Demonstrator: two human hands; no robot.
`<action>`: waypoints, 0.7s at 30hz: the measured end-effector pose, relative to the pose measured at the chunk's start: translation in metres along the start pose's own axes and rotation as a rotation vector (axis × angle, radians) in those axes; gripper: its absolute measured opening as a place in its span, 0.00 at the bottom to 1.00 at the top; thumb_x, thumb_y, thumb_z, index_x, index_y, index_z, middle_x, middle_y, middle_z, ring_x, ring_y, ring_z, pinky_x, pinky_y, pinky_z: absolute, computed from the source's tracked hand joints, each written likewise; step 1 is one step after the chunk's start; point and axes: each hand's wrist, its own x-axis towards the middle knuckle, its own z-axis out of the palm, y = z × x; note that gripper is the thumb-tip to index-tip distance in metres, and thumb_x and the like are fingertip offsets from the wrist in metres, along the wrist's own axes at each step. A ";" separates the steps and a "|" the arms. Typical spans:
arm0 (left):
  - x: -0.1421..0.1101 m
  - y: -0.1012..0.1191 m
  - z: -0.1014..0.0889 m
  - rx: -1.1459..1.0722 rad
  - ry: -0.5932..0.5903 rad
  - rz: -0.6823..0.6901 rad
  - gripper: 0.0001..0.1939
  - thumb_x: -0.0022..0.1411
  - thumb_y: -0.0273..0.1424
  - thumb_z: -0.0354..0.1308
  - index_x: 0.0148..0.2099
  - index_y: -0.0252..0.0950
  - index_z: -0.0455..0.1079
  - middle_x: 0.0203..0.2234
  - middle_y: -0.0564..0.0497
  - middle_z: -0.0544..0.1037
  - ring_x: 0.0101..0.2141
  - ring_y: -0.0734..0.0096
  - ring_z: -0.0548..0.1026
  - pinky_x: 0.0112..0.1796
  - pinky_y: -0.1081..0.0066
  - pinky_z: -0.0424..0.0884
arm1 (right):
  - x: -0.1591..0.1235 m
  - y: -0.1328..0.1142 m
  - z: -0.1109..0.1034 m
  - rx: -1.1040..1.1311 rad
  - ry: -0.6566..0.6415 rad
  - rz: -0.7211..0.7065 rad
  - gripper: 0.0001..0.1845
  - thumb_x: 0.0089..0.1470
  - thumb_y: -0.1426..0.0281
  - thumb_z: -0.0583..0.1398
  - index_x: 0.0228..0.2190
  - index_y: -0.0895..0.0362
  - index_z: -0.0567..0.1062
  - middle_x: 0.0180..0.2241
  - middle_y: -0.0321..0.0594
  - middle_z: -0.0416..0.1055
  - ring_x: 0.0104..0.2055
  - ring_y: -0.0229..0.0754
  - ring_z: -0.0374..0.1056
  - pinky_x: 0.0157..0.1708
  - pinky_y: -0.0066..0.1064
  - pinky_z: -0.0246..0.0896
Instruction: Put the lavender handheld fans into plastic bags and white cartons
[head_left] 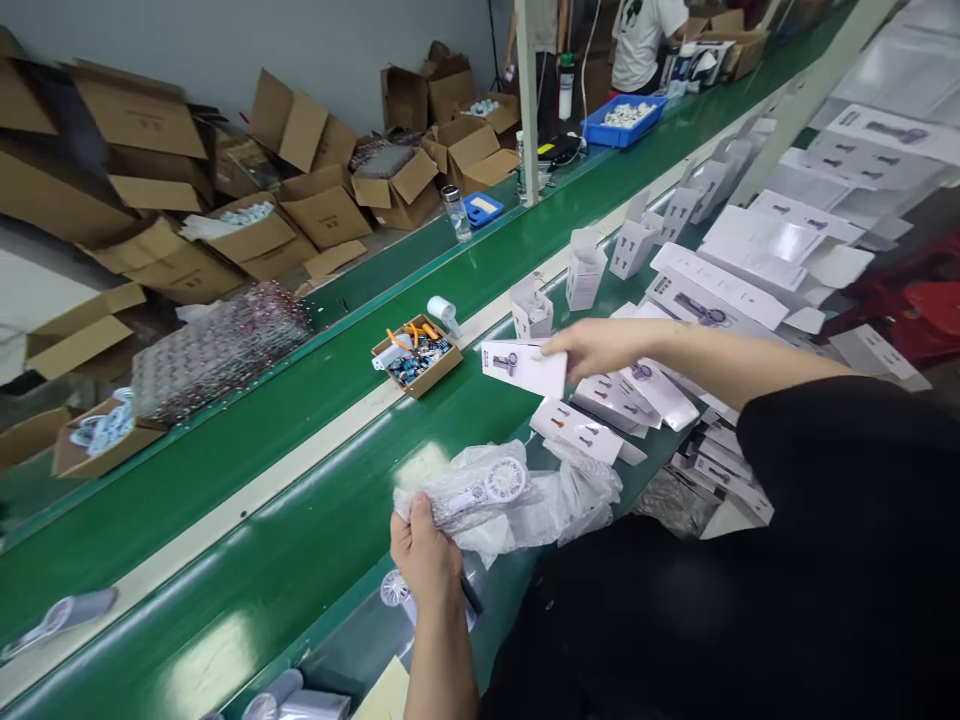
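My left hand (pixel 429 548) is closed around one end of a clear bubble-wrap bag, with a white and lilac handheld fan (pixel 501 482) showing through it. More loose bubble wrap (pixel 574 495) lies against the bag's right side. Farther forward, my right hand (pixel 600 346) grips the right end of a white fan box (pixel 523 368), which has a fan picture printed on it. Flat printed boxes (pixel 581 432) lie just below that hand. Under my left wrist, another fan (pixel 394 590) rests partly hidden on the bench.
A small carton of parts with orange-handled pliers (pixel 417 358) sits on the green belt (pixel 315 520). Open white boxes (pixel 585 270) stand along it. Piled printed boxes (pixel 780 240) fill the right side. Brown cartons (pixel 322 205) and a blue tray (pixel 622 122) stand beyond. A person (pixel 646 45) is at the far end.
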 end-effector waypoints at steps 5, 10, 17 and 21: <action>0.037 0.020 0.033 -0.108 0.065 0.105 0.14 0.50 0.36 0.64 0.38 0.35 0.69 0.29 0.55 0.73 0.29 0.76 0.72 0.35 0.71 0.71 | 0.115 0.002 0.035 0.162 -0.057 0.047 0.07 0.52 0.70 0.60 0.31 0.61 0.76 0.25 0.40 0.75 0.27 0.37 0.70 0.28 0.26 0.63; 0.076 0.026 0.097 -0.075 0.076 0.260 0.14 0.52 0.38 0.61 0.37 0.35 0.65 0.29 0.55 0.71 0.30 0.75 0.71 0.37 0.70 0.69 | 0.173 0.033 0.080 -0.095 0.018 -0.049 0.11 0.52 0.67 0.60 0.27 0.62 0.78 0.24 0.41 0.74 0.30 0.40 0.69 0.28 0.26 0.58; 0.108 0.011 0.126 0.695 0.227 0.661 0.13 0.56 0.41 0.56 0.28 0.38 0.60 0.23 0.55 0.65 0.29 0.70 0.67 0.36 0.68 0.65 | 0.188 0.060 0.111 -0.008 0.012 -0.046 0.13 0.54 0.69 0.57 0.37 0.60 0.80 0.34 0.39 0.76 0.35 0.40 0.69 0.32 0.23 0.61; 0.104 0.003 0.130 0.979 -0.022 0.968 0.11 0.59 0.38 0.54 0.27 0.39 0.61 0.24 0.48 0.66 0.34 0.63 0.67 0.38 0.65 0.64 | 0.196 0.059 0.112 -0.002 -0.083 -0.061 0.13 0.50 0.73 0.56 0.36 0.59 0.79 0.31 0.37 0.76 0.28 0.36 0.68 0.27 0.22 0.61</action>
